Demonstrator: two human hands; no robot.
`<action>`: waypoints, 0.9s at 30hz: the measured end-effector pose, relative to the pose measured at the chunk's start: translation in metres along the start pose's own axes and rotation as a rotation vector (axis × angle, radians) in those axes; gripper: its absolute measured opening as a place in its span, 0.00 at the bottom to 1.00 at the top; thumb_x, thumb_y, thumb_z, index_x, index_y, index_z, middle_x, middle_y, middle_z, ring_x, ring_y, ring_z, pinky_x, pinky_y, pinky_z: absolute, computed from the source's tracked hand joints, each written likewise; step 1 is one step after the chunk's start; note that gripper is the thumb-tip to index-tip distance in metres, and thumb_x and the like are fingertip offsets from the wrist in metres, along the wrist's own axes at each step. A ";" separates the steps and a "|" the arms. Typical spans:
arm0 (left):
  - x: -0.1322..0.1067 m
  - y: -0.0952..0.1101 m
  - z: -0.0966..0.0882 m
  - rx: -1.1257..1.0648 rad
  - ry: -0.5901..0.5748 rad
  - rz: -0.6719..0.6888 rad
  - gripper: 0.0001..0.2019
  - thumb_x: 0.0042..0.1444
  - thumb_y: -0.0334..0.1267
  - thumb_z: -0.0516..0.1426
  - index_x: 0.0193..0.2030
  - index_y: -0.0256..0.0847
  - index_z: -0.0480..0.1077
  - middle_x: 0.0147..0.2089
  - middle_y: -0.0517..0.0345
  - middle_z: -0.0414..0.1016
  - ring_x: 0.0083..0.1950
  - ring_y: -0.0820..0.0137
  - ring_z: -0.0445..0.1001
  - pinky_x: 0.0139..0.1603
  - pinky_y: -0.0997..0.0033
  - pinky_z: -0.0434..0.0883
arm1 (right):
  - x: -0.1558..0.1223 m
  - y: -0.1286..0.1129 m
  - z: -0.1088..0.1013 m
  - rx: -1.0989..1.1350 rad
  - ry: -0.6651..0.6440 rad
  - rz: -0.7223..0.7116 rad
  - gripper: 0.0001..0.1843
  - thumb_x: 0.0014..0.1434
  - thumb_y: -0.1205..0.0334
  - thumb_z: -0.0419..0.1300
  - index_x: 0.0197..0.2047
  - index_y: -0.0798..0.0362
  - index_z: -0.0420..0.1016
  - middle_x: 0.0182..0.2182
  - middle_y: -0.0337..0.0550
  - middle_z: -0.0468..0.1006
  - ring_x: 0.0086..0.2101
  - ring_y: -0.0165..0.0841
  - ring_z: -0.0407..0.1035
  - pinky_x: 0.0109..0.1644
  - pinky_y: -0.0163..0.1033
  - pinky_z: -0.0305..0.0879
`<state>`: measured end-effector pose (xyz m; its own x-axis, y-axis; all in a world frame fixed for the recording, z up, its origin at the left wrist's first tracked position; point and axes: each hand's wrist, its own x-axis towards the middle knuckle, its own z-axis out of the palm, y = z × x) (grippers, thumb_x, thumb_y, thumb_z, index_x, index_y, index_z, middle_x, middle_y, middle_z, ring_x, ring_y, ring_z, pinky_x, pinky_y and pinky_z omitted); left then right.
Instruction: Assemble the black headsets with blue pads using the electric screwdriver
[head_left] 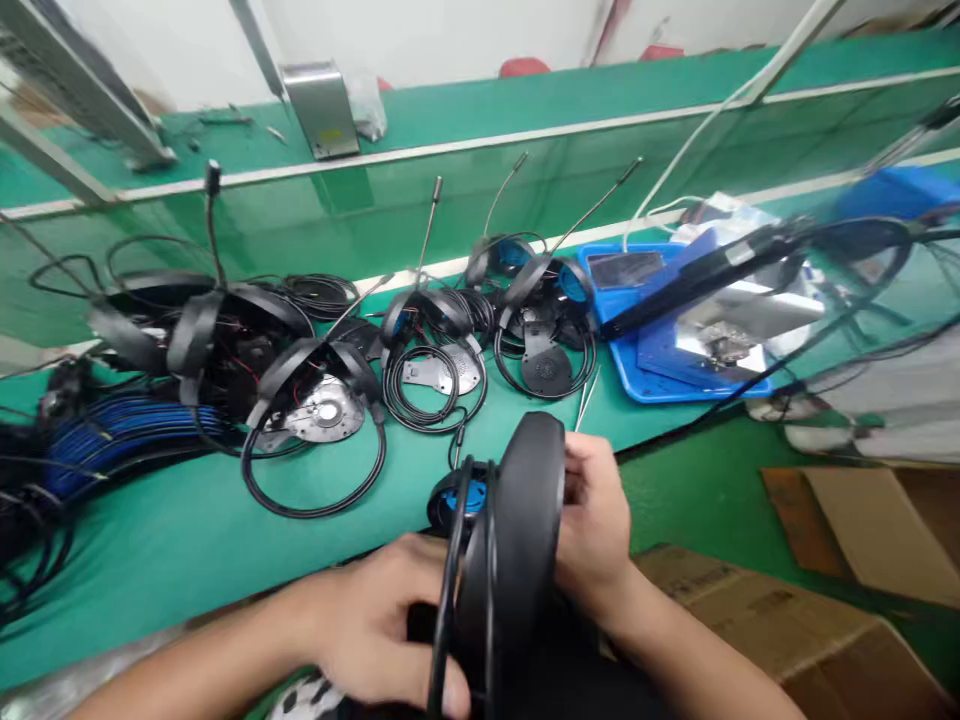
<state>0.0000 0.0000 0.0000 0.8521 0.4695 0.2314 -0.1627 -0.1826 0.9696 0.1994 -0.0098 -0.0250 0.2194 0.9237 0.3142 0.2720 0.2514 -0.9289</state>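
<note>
The blue tray (637, 385) at the right of the table (150, 540) holds one silver metal part (742, 320) and a dark bar (690, 280) across it, both blurred; on the table lie about five open headsets (427, 340) with coiled cables, plus one bundle of blue wires (127, 430); at the near edge the black headset (517, 540) stands on edge between both hands; the left hand (375, 625) has its grip curled round its lower part, the right hand (596, 520) has its grip closed on the cup's far side.
</note>
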 end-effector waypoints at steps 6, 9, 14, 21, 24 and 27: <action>-0.007 0.005 0.007 0.248 0.018 0.011 0.11 0.72 0.41 0.56 0.38 0.42 0.74 0.33 0.53 0.82 0.38 0.64 0.82 0.41 0.68 0.75 | -0.001 -0.004 -0.008 -0.047 0.033 0.050 0.17 0.56 0.67 0.69 0.47 0.46 0.70 0.24 0.29 0.75 0.17 0.24 0.66 0.19 0.29 0.63; -0.010 0.007 0.004 0.387 0.049 0.019 0.08 0.72 0.39 0.56 0.41 0.41 0.73 0.35 0.53 0.83 0.39 0.64 0.81 0.42 0.68 0.75 | -0.006 0.002 -0.009 -0.001 -0.007 0.065 0.19 0.56 0.68 0.69 0.48 0.46 0.70 0.27 0.29 0.78 0.18 0.22 0.65 0.21 0.27 0.64; -0.007 0.008 -0.002 0.412 -0.030 -0.033 0.11 0.71 0.37 0.54 0.35 0.41 0.69 0.31 0.56 0.79 0.32 0.68 0.78 0.38 0.69 0.74 | -0.016 0.010 -0.009 0.122 0.023 0.065 0.41 0.59 0.71 0.67 0.70 0.41 0.57 0.34 0.33 0.80 0.22 0.23 0.69 0.23 0.27 0.66; 0.004 0.007 -0.004 0.389 -0.099 0.002 0.13 0.73 0.44 0.55 0.38 0.41 0.72 0.35 0.55 0.82 0.36 0.64 0.81 0.40 0.66 0.74 | -0.002 -0.007 -0.025 -0.230 -0.080 -0.414 0.27 0.64 0.72 0.60 0.64 0.45 0.75 0.35 0.41 0.79 0.28 0.28 0.72 0.28 0.32 0.70; 0.003 0.010 -0.017 0.301 -0.150 0.038 0.17 0.72 0.52 0.55 0.38 0.41 0.73 0.34 0.54 0.81 0.36 0.65 0.80 0.39 0.67 0.74 | 0.002 -0.014 -0.029 -0.236 -0.098 -0.445 0.22 0.68 0.70 0.58 0.62 0.47 0.77 0.38 0.44 0.82 0.31 0.29 0.76 0.31 0.31 0.72; 0.001 0.014 -0.029 0.357 0.115 0.031 0.12 0.73 0.46 0.54 0.42 0.43 0.73 0.33 0.55 0.79 0.35 0.67 0.77 0.38 0.68 0.74 | 0.000 -0.015 -0.028 -0.201 -0.092 -0.458 0.21 0.68 0.68 0.59 0.63 0.48 0.77 0.38 0.45 0.84 0.33 0.30 0.78 0.33 0.32 0.75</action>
<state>-0.0159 0.0226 0.0160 0.7847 0.5494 0.2872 0.0136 -0.4785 0.8780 0.2218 -0.0218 -0.0053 -0.0456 0.7558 0.6532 0.4974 0.5842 -0.6413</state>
